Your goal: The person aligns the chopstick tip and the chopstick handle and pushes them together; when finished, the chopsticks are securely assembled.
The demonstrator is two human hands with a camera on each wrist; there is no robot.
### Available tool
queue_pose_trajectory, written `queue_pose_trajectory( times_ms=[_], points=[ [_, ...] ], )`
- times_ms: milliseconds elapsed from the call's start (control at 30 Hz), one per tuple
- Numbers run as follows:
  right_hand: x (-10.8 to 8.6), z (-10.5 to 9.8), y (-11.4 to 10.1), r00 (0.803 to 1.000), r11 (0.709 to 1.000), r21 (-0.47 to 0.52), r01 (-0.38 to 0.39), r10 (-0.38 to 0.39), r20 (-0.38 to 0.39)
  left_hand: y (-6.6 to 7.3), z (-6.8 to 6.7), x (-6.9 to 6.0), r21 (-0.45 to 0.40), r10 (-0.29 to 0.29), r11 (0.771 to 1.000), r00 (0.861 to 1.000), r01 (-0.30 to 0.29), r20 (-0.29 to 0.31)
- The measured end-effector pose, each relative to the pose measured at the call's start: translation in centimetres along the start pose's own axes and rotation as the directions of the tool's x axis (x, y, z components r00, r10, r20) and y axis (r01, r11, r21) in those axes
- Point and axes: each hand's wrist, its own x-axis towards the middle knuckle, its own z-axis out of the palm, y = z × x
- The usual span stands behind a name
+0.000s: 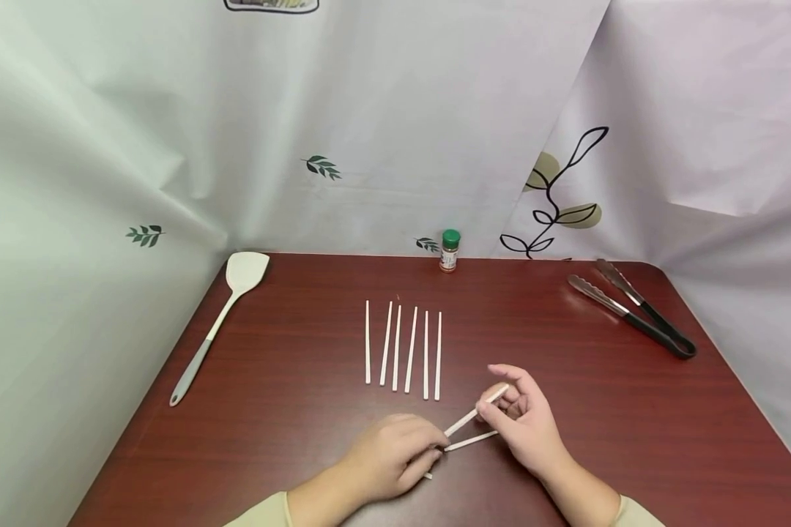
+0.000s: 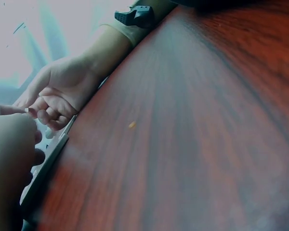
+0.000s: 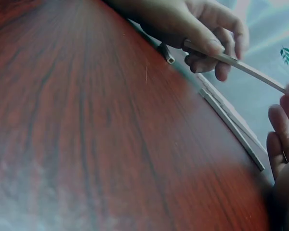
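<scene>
In the head view, my left hand point(image 1: 395, 454) and right hand point(image 1: 524, 424) hold a slim white chopstick point(image 1: 464, 421) between them, raised at a slant. The left thumb and fingers pinch its lower end. My right thumb and fingers pinch its upper end, also at the edge of the right wrist view. Below it, a second chopstick point(image 3: 231, 125) lies on the table, partly hidden by the right hand in the head view. The end of another stick point(image 1: 427, 476) shows under the left hand; the rest is hidden. Several chopsticks point(image 1: 396, 348) lie in a loose row beyond the hands.
On the dark red table point(image 1: 290, 424), a white spatula point(image 1: 220, 318) lies at the left and metal tongs point(image 1: 633, 307) with black handles at the right. A green-capped spice bottle point(image 1: 449, 251) stands at the back edge, before a patterned cloth point(image 1: 395, 110).
</scene>
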Motion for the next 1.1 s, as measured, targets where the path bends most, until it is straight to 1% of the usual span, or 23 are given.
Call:
queue_pose_trajectory(
  times_ms=[67, 100, 167, 300, 433, 567, 633, 700, 767, 800, 867, 933, 967, 1033, 1100],
  points=[
    [0.1, 0.1, -0.1, 0.999, 0.998, 0.047, -0.030, 0.031, -0.019, -0.1, -0.1, 0.0, -0.009, 0.041, 0.999, 0.999, -0.041, 0.032],
    [0.2, 0.2, -0.2, 0.999, 0.998, 0.051, -0.038, 0.040, -0.028, -0.1, -0.1, 0.1, -0.009, 0.061, 0.998, 0.997, -0.060, 0.047],
    [0.2, 0.4, -0.2, 0.997, 0.998, 0.046, -0.051, 0.053, -0.049, -0.1, -0.2, 0.1, -0.001, 0.105, 0.994, 0.992, -0.105, 0.067],
    [0.3, 0.6, -0.2, 0.995, 0.998, 0.024, -0.059, 0.061, -0.073, -0.2, -0.3, 0.2, 0.034, 0.174, 0.983, 0.979, -0.178, 0.106],
    [0.4, 0.5, 0.0, 0.996, 0.998, 0.038, -0.053, 0.056, -0.075, 0.1, 0.0, 0.6, 0.084, 0.199, 0.974, 0.971, -0.211, 0.130],
    [0.7, 0.1, 0.3, 0.997, 0.999, 0.051, -0.014, 0.018, -0.073, 0.4, 0.8, 1.7, 0.155, 0.230, 0.956, 0.964, -0.250, 0.132],
    [0.9, -0.1, 0.4, 0.998, 1.000, 0.026, 0.005, -0.003, -0.064, 0.6, 1.4, 2.3, 0.189, 0.250, 0.944, 0.960, -0.271, 0.126],
    [1.1, -0.4, 0.6, 0.998, 0.999, -0.040, 0.018, -0.020, -0.052, 0.8, 2.0, 2.9, 0.216, 0.259, 0.936, 0.959, -0.279, 0.117],
    [1.3, -0.7, 0.6, 0.999, 0.990, -0.140, 0.028, -0.033, -0.034, 1.0, 2.6, 3.5, 0.245, 0.265, 0.927, 0.958, -0.285, 0.114],
    [1.4, -1.0, 0.7, 0.999, 0.979, -0.202, 0.039, -0.046, -0.027, 1.2, 2.9, 3.8, 0.263, 0.268, 0.921, 0.957, -0.289, 0.113],
    [1.8, -1.7, 0.7, 0.997, 0.944, -0.324, 0.061, -0.076, -0.033, 1.5, 3.5, 4.4, 0.303, 0.270, 0.906, 0.955, -0.294, 0.121],
    [2.1, -2.6, 0.8, 0.993, 0.911, -0.406, 0.072, -0.105, -0.058, 1.7, 4.0, 5.0, 0.337, 0.263, 0.894, 0.955, -0.294, 0.135],
    [2.3, -3.1, 0.8, 0.990, 0.897, -0.437, 0.073, -0.117, -0.073, 1.9, 4.3, 5.2, 0.352, 0.256, 0.890, 0.956, -0.291, 0.143],
    [2.5, -3.9, 0.9, 0.987, 0.878, -0.474, 0.067, -0.129, -0.099, 2.1, 4.6, 5.6, 0.369, 0.238, 0.886, 0.958, -0.281, 0.159],
    [2.6, -4.1, 0.5, 0.988, 0.853, -0.519, 0.057, -0.123, -0.095, 2.1, 4.9, 5.9, 0.376, 0.223, 0.885, 0.959, -0.274, 0.172]
  ],
)
